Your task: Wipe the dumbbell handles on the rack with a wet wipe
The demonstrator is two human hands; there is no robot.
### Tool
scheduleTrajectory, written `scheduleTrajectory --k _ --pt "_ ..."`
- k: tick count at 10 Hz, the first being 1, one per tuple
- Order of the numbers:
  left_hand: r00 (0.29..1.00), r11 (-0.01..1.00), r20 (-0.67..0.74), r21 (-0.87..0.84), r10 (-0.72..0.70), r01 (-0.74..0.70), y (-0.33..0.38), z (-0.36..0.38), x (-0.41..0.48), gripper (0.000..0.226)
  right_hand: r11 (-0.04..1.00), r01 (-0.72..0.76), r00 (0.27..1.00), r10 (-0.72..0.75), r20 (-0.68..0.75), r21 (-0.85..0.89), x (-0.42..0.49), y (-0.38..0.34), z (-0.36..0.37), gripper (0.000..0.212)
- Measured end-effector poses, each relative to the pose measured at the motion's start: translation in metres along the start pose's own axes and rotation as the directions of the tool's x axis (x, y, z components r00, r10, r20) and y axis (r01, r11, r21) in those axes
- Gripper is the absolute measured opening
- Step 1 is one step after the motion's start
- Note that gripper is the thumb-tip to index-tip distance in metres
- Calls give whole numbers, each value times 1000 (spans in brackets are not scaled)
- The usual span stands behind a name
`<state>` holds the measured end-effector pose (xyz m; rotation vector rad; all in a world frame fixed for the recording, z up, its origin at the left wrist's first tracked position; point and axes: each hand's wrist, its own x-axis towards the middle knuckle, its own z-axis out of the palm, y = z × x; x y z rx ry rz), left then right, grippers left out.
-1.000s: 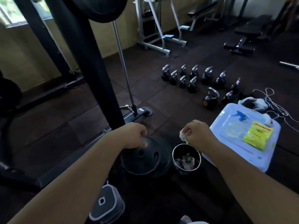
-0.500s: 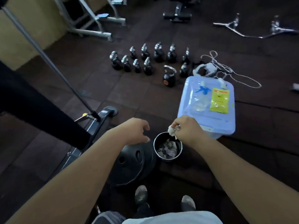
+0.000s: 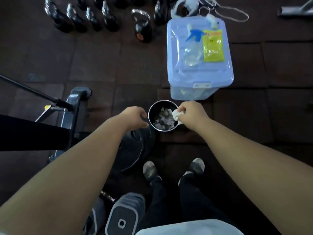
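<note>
Over bin [image 3: 157, 105] — R hand [image 3: 191, 114] pinches crumpled wipe [image 3: 177, 116]; L hand [image 3: 133, 117] loosely curled, holding nothing.

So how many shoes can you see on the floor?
2: the left shoe beside the weight plate, the right shoe further right, both nearer the person than the bin. None seem hidden.

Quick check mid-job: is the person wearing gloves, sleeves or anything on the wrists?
No. The left hand and right hand are bare: no gloves, watch or wristbands show. Both forearms are uncovered to the frame's edge, with no sleeves in view.
</note>
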<state>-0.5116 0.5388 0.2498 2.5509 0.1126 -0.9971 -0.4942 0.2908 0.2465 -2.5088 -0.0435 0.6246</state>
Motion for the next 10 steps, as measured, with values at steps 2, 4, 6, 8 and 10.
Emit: scheduleTrajectory --k 2,4,6,8,10 --pt "999 999 38 -39 -17 18 -14 30 43 42 999 -34 999 34 23 -14 30 22 37 22" --pt "999 1000 41 7 7 -8 -18 37 80 45 998 -69 997 69 28 -10 65 30 60 22" --pt "999 1000 46 6 9 -10 -22 34 98 43 998 -69 995 69 73 -1 83 31 71 23" --pt "999 1000 42 -9 -2 3 -24 32 99 42 998 -60 993 59 98 4 82 36 71 23" --pt "999 1000 45 -8 -26 27 -25 31 87 43 996 -79 993 75 86 43 65 43 66 20"
